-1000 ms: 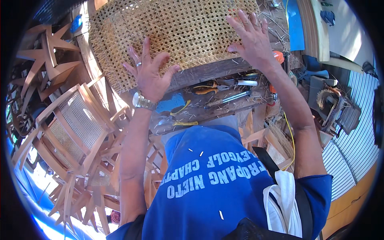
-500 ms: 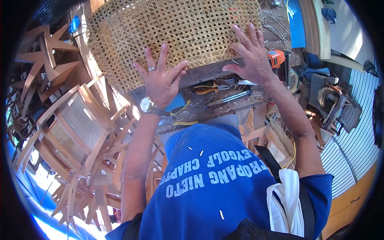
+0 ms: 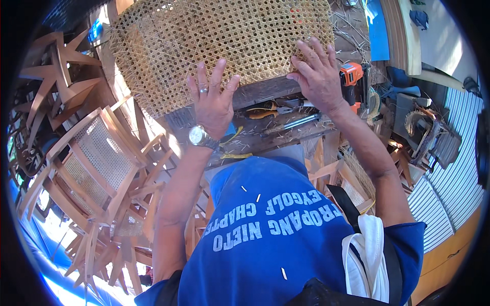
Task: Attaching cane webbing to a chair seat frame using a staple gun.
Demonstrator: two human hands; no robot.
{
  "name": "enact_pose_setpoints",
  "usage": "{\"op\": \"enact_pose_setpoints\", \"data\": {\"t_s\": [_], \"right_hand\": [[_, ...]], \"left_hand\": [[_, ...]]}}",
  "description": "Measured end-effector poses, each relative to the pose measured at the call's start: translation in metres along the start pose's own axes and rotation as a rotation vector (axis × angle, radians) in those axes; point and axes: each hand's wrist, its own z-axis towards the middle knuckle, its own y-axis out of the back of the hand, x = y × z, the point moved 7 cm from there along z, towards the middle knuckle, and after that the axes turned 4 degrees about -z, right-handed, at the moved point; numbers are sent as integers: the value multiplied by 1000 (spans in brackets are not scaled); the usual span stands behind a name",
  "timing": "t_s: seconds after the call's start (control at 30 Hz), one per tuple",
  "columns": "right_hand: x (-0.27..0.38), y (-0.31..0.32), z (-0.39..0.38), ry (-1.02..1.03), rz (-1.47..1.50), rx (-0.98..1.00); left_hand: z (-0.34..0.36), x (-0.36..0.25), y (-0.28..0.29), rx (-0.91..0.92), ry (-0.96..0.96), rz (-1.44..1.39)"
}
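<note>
A sheet of woven cane webbing (image 3: 214, 38) lies over a dark wooden workbench (image 3: 265, 92), its near edge running between my hands. My left hand (image 3: 212, 102), with a ring and a wristwatch, rests its outstretched fingers on the webbing's near edge. On the right, the fingers of my right hand (image 3: 321, 76) lie spread over the near right corner of the cane. Neither hand grips anything. Just right of that hand stands an orange and black power nailer (image 3: 351, 76). Pliers with yellow and black handles (image 3: 263, 110) lie on the bench between my forearms.
A metal rod-like tool (image 3: 301, 122) lies near the bench's front edge among scattered cane scraps. At left stand a wooden chair frame with cane panels (image 3: 97, 153) and stacked wooden parts (image 3: 56, 66). Long boards (image 3: 408, 41) and corrugated sheet (image 3: 444, 168) are at right.
My left hand has moved slightly right and its fingers have drawn closer together. The right hand has shifted a little down, its thumb tucked nearer the fingers. The webbing stays put.
</note>
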Motion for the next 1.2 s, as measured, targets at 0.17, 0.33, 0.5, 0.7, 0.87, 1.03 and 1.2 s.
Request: {"op": "enact_pose_setpoints", "data": {"t_s": [0.17,0.33,0.5,0.7,0.87,1.03,1.2], "right_hand": [[13,-5,-11,-234,108,29],[52,4,-7,-152,126,-21],[60,-11,-15,-127,104,-6],[61,-20,-17,-174,54,-8],[59,-27,-21,-175,94,-26],[59,-29,-22,-192,80,-39],[61,-30,-19,-215,93,-53]], "left_hand": [[-3,-12,-1,-64,21,-15],[-6,-14,3,-151,26,11],[-7,-13,1,-164,30,23],[-9,-8,-1,-168,42,-6],[-9,-12,-6,-205,87,-9],[-8,-11,-6,-182,97,-57],[-9,-14,-8,-187,107,-17]]}}
